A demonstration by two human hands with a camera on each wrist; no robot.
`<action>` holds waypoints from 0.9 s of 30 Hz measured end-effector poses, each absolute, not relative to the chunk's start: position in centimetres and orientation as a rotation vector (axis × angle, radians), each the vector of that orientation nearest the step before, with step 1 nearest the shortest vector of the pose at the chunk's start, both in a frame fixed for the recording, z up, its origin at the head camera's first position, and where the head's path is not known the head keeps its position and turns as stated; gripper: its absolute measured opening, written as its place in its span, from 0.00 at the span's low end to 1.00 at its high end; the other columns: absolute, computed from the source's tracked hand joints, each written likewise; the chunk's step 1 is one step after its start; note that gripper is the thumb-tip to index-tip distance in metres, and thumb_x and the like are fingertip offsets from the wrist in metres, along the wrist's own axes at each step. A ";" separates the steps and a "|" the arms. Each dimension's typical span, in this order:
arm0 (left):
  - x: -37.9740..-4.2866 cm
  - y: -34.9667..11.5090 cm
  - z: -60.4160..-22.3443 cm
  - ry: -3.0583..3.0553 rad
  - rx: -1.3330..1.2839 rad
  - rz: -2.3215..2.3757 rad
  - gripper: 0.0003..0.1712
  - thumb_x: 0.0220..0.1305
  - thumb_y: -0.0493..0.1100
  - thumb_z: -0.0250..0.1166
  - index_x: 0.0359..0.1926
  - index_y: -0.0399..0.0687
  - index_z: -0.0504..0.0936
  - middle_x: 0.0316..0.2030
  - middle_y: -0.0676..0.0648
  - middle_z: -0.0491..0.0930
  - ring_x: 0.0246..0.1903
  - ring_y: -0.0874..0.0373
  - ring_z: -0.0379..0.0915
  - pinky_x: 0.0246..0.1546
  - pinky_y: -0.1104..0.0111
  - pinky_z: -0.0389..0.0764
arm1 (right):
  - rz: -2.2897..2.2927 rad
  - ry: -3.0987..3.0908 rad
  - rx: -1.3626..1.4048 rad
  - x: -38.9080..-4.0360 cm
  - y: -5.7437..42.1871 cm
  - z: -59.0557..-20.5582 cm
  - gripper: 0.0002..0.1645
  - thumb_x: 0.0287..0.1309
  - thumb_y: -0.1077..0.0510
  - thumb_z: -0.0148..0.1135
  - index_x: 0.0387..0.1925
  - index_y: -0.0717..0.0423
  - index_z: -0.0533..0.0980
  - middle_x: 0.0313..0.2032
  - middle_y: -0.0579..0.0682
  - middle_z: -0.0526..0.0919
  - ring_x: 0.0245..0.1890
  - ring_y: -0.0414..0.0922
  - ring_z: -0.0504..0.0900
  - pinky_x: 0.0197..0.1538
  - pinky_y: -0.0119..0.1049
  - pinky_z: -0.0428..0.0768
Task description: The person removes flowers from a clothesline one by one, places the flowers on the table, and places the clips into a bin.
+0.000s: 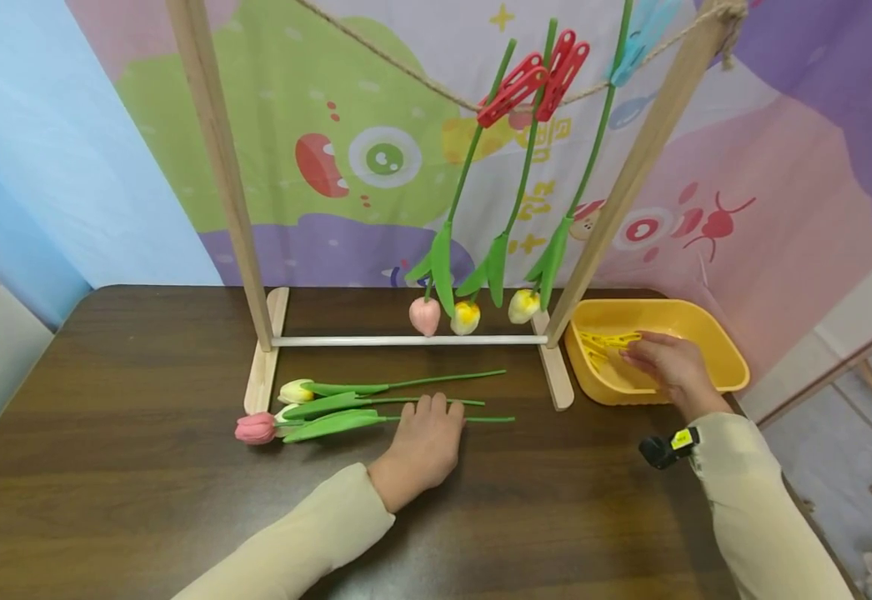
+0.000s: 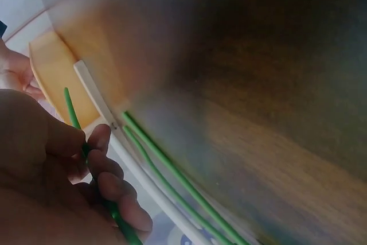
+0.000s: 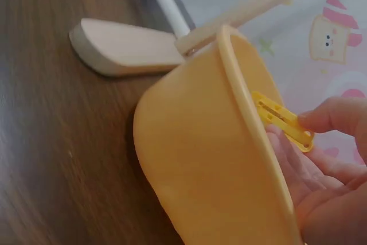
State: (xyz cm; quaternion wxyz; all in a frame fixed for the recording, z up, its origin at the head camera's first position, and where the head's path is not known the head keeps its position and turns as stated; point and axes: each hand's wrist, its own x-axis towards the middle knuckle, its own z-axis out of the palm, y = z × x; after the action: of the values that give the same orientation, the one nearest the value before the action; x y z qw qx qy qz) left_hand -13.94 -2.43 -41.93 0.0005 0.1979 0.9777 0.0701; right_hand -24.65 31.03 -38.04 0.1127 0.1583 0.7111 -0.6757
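My left hand grips the green stem of the nearest artificial tulip among those lying on the table; in the left wrist view the stem passes between thumb and curled fingers. A pink tulip head and a pale yellow one lie at the left end of these stems. Over the yellow basin, my right hand pinches a yellow clothespin between thumb and fingers, close inside the rim. More yellow clothespins lie in the basin.
A wooden frame with a white bottom bar stands at the back. From its rope hang three tulips, heads down, held by red clothespins and a light blue clothespin. A cartoon-printed cloth covers the wall behind.
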 end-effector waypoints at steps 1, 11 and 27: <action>-13.9 -2.4 -41.9 3.055 0.618 0.214 0.08 0.66 0.42 0.52 0.42 0.44 0.72 0.36 0.43 0.72 0.39 0.49 0.70 0.35 0.59 0.68 | -1.915 2.146 0.445 -24.8 31.1 -38.1 0.40 0.61 0.66 0.54 0.69 0.72 0.47 0.25 0.37 0.81 0.29 0.32 0.84 0.42 0.29 0.80; -14.0 -2.2 -42.5 2.939 0.570 0.192 0.14 0.63 0.39 0.53 0.49 0.42 0.72 0.48 0.39 0.72 0.48 0.45 0.69 0.44 0.56 0.70 | -1.537 2.308 0.233 -25.4 31.5 -38.8 0.33 0.63 0.61 0.54 0.61 0.81 0.56 0.27 0.38 0.82 0.33 0.35 0.85 0.47 0.35 0.80; -14.2 -2.4 -43.0 2.941 0.592 0.212 0.12 0.64 0.38 0.52 0.49 0.42 0.73 0.44 0.41 0.72 0.45 0.46 0.69 0.40 0.57 0.70 | -0.790 2.565 -0.068 -25.8 30.7 -38.5 0.28 0.55 0.51 0.64 0.49 0.69 0.74 0.37 0.53 0.82 0.34 0.41 0.77 0.39 0.30 0.76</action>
State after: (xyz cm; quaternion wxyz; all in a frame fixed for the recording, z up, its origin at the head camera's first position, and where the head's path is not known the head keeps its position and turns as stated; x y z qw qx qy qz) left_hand -14.24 -2.39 -43.02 0.0671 0.1963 0.9757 0.0703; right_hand -25.76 30.72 -38.52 0.2266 -0.0248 0.9306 -0.2865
